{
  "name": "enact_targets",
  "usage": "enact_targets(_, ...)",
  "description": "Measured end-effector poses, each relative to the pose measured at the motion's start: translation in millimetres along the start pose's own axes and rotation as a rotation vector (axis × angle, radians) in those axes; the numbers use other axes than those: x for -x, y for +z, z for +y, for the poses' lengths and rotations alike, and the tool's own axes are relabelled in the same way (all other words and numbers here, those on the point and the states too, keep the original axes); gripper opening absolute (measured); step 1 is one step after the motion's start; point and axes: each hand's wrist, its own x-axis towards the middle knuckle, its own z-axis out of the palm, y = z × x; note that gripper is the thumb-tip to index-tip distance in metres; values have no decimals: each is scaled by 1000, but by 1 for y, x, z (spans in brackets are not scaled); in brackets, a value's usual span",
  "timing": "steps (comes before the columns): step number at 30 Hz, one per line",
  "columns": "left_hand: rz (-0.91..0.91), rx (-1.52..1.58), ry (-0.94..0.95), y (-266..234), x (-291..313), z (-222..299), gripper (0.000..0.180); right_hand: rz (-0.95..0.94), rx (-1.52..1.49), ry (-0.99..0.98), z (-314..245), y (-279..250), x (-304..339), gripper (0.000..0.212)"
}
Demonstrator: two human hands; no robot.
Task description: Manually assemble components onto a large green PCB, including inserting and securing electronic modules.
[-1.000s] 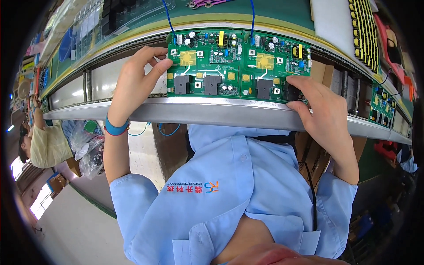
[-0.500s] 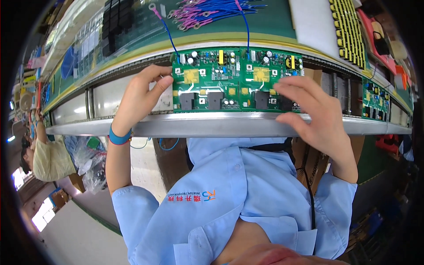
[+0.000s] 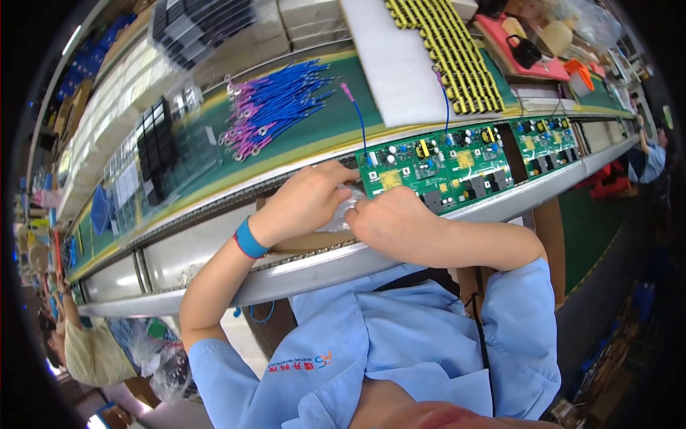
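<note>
Two hands at the near-left corner of a circuit-board panel, as seen from above. The green circuit-board panel (image 3: 437,171) is lying in the conveyor track (image 3: 171,257), just beyond the silver rail (image 3: 286,275), its long axis running along that rail and slanting up to the right. The panel's short left edge is marking the governing boundary: the left hand (image 3: 307,200) is resting to the left of it, so that the panel is lying to that hand's right, while the right hand (image 3: 400,222) is overlapping the near-left corner, its forearm spanning the rail. The left fingertips are lying nearer to the edge's far end, the right knuckles nearer to its near end. A crumpled clear film (image 3: 343,214) is showing between the hands. The left thumb and forefinger are standing close together, and the right fingers are bending inward; whether either grip is clamping the film cannot be told. Two blue wires (image 3: 359,118) are rising from the panel's far side, and a wire bundle (image 3: 275,107) is lying on the green counter (image 3: 329,129) beyond. The right hand is hiding the panel's corner; its own thumb is remaining indistinct, as are the film's outline and any contact of the left forefinger with the edge.
</note>
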Motion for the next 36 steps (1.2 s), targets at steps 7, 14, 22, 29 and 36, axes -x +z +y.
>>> enact_targets(7, -118, 69, -82, -7, 12, -12, 26, -69, 39, 228, 26, -2, 20, 8)
enact_targets(14, -88, 47, -137, -8, 46, -33, 28, -69, 63, 364, 41, 2, 42, 9)
enact_targets(22, -155, 35, -144, -2, 49, -40, 29, 28, 256, 715, 89, 16, 93, 1)
enact_targets(29, -189, 60, -192, -1, 51, -39, 28, 86, 288, 923, 144, 21, 140, 3)
enact_targets(36, -213, -15, -145, 7, 58, -55, 29, 2, 340, 1147, 186, 16, 171, 15)
